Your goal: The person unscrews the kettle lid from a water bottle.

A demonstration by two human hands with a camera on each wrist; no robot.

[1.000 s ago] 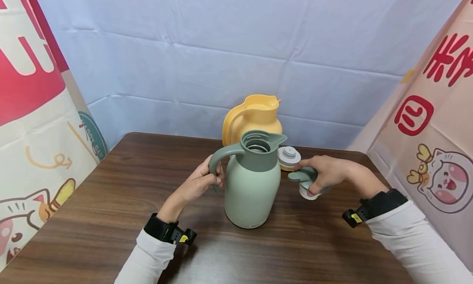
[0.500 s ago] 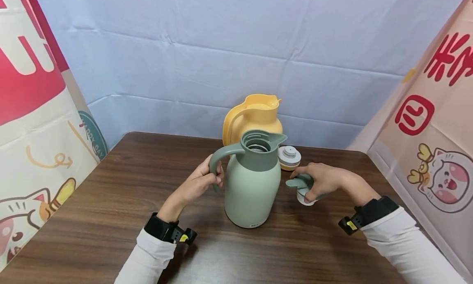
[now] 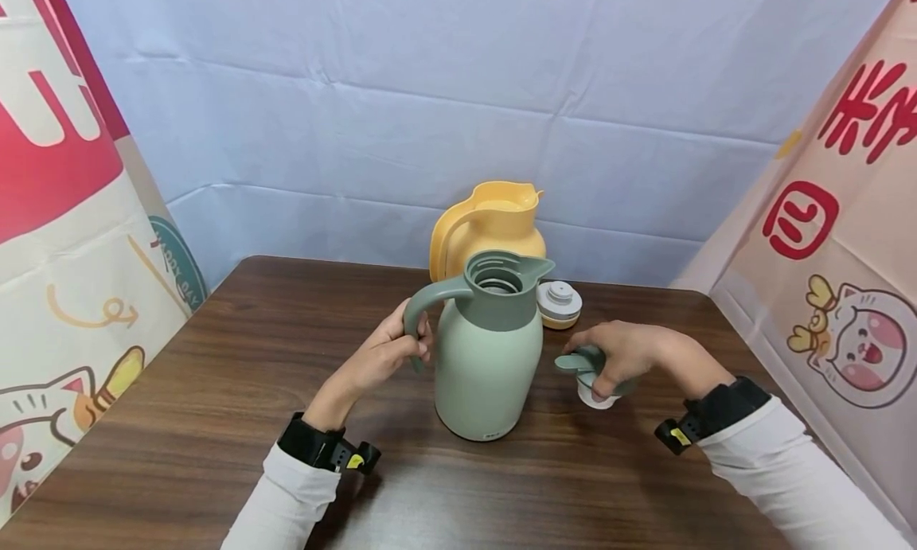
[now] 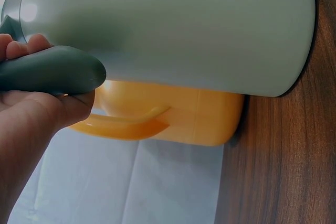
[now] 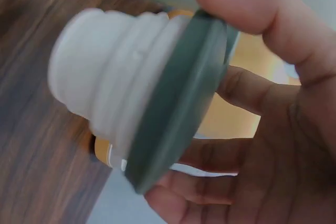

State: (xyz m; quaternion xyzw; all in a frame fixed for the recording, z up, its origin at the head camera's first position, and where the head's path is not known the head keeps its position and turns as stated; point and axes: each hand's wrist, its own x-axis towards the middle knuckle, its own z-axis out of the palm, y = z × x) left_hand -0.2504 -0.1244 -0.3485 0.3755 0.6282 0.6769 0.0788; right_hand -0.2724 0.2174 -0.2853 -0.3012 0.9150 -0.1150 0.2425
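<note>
A pale green thermos jug (image 3: 489, 375) stands upright on the table with its mouth uncovered. My left hand (image 3: 392, 343) grips its dark green handle (image 4: 58, 71), fingers curled round it. To the right of the jug, my right hand (image 3: 626, 355) pinches the jug's lid (image 5: 178, 103) by its dark green rim. The lid's white ridged plug (image 5: 105, 66) points down toward the table; in the head view the fingers partly cover the lid. From the right wrist view, the plug looks apart from the wood.
Behind the green jug stands a yellow jug (image 3: 494, 232), partly hidden by it. A grey-and-yellow lid (image 3: 559, 303) lies to its right on the brown wooden table (image 3: 286, 407). A pale cloth (image 3: 358, 120) hangs behind, with printed banners (image 3: 845, 239) at both sides.
My right hand moved a little left and toward the front with the lid, and the lid dipped slightly in the last half second. The left hand and the green jug stayed in place.
</note>
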